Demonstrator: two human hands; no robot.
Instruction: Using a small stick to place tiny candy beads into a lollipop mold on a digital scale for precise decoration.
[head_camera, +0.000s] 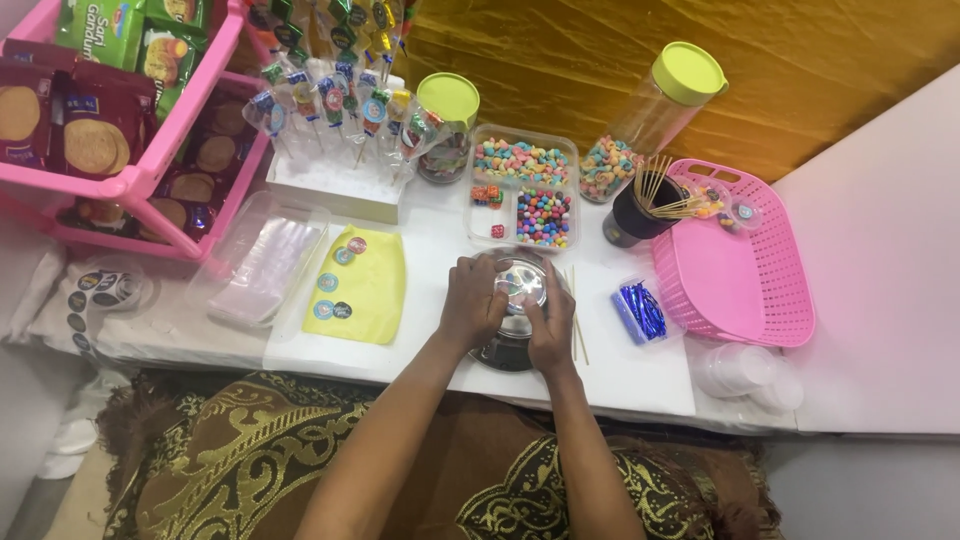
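Both hands meet at a small clear plastic cup (520, 281) that sits on a dark round base (508, 352) on the white table (640, 375). My left hand (472, 300) wraps the cup's left side. My right hand (552, 320) grips its right side, fingers over the rim. What lies inside the cup is too small to tell. Just behind the cup stands a clear divided tray (523, 186) with colourful candies. A thin wooden stick (577, 322) lies right of my right hand.
A pink basket (733, 262), a dark cup of wooden sticks (638, 212) and two lime-lidded jars (648, 120) stand at the right and back. Wrapped lollipops (330, 105) stand in a white block. A yellow sheet with stickers (357, 285), clear bags (262, 262) and a pink biscuit shelf (130, 120) lie left.
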